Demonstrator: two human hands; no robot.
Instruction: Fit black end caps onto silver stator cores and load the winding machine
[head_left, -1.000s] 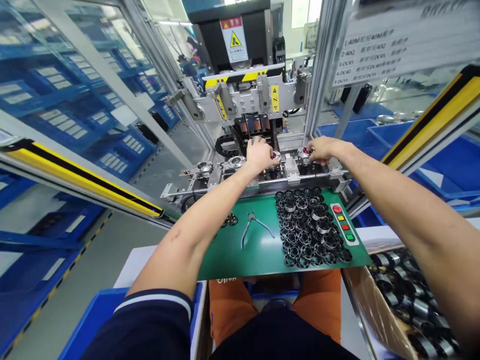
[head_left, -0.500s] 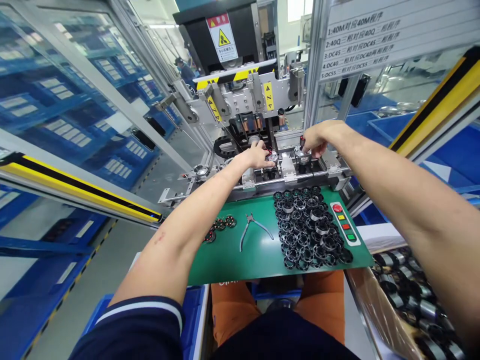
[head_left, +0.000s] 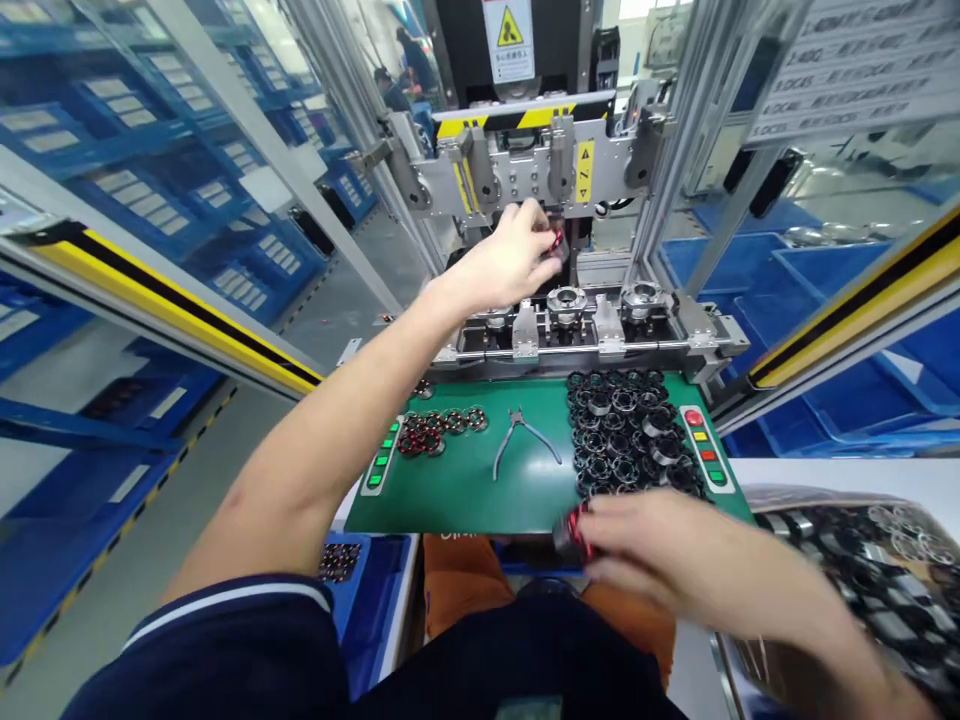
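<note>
My left hand (head_left: 521, 250) is raised above the machine's fixtures, its fingers closed on a small red and dark ring part (head_left: 556, 240). Low over the front edge of the green mat (head_left: 450, 505), my right hand (head_left: 630, 545), blurred by motion, grips a red and black ring part (head_left: 574, 533). Below my left hand, a metal fixture (head_left: 566, 300) shows an open round top, and another fixture (head_left: 642, 298) stands to its right. Pliers (head_left: 517, 435) with blue-grey handles lie on the mat between copper-and-red ring parts (head_left: 427, 435) and rows of black rings (head_left: 622, 425).
Button strips sit at the mat's left (head_left: 381, 462) and right (head_left: 706, 448). Yellow-black guards (head_left: 187, 310) flank the station. A crossbar (head_left: 525, 170) hangs over the fixtures. At the lower right is a box of metal and black parts (head_left: 862, 570).
My left hand has lifted off the fixture with a ring part. My right hand has left the right fixture and come down towards my body with a red and black part. The camera view has shifted.
</note>
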